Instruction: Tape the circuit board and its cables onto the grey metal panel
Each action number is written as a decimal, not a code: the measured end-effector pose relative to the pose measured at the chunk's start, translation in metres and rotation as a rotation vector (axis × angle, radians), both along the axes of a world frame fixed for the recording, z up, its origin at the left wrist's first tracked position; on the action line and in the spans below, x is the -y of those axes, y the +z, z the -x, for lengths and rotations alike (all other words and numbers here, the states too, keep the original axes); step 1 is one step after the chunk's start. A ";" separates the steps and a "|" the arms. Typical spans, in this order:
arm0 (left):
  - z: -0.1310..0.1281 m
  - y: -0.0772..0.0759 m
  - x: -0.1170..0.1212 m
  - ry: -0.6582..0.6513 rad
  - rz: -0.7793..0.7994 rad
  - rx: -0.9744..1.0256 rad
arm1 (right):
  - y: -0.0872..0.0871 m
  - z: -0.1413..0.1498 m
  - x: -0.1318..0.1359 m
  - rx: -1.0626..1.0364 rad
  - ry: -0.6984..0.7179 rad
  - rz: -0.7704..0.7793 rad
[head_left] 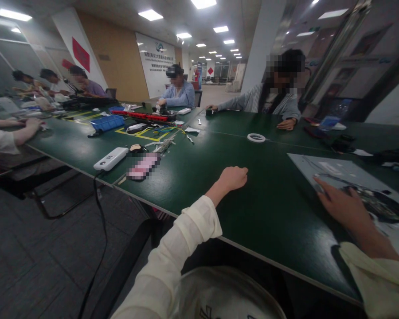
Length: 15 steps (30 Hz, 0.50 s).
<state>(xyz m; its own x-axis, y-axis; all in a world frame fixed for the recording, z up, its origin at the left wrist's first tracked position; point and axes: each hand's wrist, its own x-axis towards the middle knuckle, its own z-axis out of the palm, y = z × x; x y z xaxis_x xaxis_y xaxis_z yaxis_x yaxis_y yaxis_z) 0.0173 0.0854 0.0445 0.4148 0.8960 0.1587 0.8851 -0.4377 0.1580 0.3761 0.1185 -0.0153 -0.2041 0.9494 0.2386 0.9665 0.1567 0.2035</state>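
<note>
My left hand (233,178) rests on the green table, its fingers curled into a loose fist; nothing shows in it. To the right, my right hand (347,210) reaches over the left part of a light grey board (301,161), its index finger stretched out and thumb apart. Beside its fingers on that board lies a dark piece with light, detailed parts (381,204), whose kind I cannot tell. Small pale pieces (334,167) lie farther back on the board. Between my hands, toward the far side, is a white ring-shaped roll (256,138).
A white power bank (111,158) with a black cable and a pink phone (144,167) lie to my left. Beyond them are a blue bin (107,123) and a red strip (142,116). One co-worker (272,104) sits opposite; several others sit farther left.
</note>
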 end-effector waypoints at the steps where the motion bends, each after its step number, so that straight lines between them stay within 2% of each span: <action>1: 0.000 0.001 0.001 -0.006 0.011 0.007 | 0.000 0.001 0.002 -0.013 -0.009 -0.020; 8: 0.000 0.002 0.002 -0.012 0.025 0.021 | -0.001 -0.004 0.014 -0.134 -0.081 -0.082; 15: 0.000 -0.002 0.001 -0.031 0.050 0.049 | -0.002 -0.024 0.007 -0.202 -0.179 -0.106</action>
